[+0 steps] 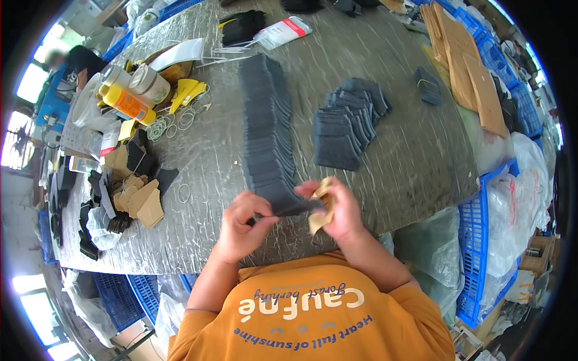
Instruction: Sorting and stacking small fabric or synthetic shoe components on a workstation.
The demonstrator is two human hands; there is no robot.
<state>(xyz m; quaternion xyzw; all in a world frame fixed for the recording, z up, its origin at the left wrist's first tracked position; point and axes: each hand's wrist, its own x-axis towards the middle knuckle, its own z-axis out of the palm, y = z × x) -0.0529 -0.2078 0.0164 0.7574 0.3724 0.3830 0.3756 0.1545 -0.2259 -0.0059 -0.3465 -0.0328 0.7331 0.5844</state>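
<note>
My left hand [245, 221] is closed in a pinch on one end of a dark grey fabric piece [295, 208], held just off the near end of a long row. The other end of that piece reaches my right hand [342, 212]. Its fingers are closed around a crumpled tan piece [321, 218], cloth or paper, I cannot tell which. The row of overlapping dark fabric pieces [265, 114] runs away from my hands across the table. Right of it, a shorter fanned group of similar pieces [346, 123] lies flat.
On the table [409, 156], bottles [127, 103], rubber bands [161, 127] and scraps [141, 198] sit to the left. A small banded bundle [427, 87] and brown cardboard [460, 60] lie at right. Blue crates [472, 253] stand at the edge. Another person [84, 63] is far left.
</note>
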